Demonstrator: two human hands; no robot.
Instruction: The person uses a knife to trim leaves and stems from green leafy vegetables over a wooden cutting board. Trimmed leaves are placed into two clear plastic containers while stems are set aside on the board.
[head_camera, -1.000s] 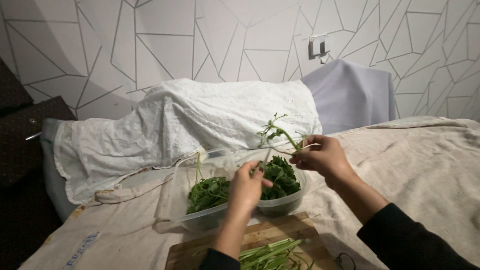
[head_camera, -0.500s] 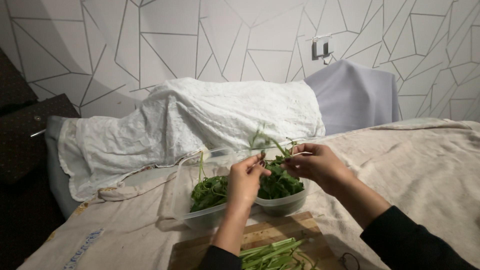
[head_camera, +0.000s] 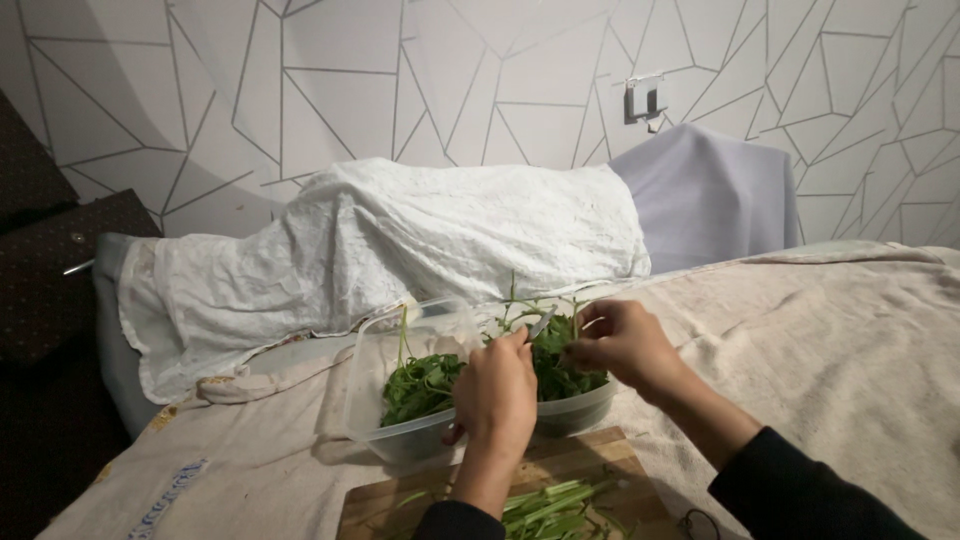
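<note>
Both hands, the left hand (head_camera: 497, 392) and right hand (head_camera: 622, 343), pinch a leafy green sprig (head_camera: 540, 322) between fingertips above the clear tub (head_camera: 372, 400) (light, limp, easily bruised, so best gripped low on its firmer stalk).

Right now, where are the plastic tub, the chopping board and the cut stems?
Plastic tub (head_camera: 372, 352), head view, left wall.
Chopping board (head_camera: 385, 507), head view, bare left part.
Cut stems (head_camera: 548, 500), head view, middle of the pile.

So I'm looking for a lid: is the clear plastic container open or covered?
Open. The clear plastic container has no lid on it, and leafy greens show above its rim.
</note>
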